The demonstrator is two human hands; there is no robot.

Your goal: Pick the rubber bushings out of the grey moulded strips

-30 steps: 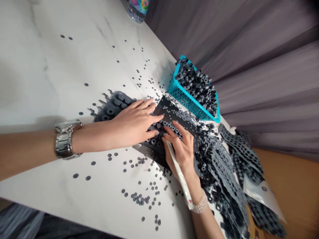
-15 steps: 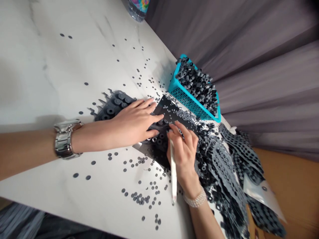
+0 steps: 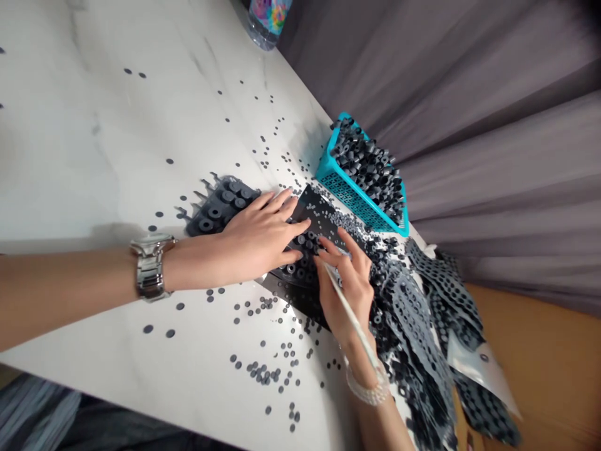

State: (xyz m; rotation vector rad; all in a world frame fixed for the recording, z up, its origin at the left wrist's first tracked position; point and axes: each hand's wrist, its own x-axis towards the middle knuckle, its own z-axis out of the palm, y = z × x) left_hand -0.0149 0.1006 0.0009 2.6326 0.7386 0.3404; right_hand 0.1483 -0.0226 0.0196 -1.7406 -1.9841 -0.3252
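Black perforated sheet point(image 3: 312, 208) under left hand point(image 3: 256, 238), grip open flat, right grip point(image 3: 346, 291) closed on white stick point(image 3: 362, 339)

Glossy marble tabletop point(image 3: 107, 125) — matt rubber sheet point(image 3: 220, 207) (perforated)

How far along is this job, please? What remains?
Done: the teal basket is full of dark rubber rings, and holed grey sheets lie piled. In hand: the left hand presses a black perforated plate; the right hand holds a white stick. Remaining, probably: the ring-studded dark mat past the left hand.
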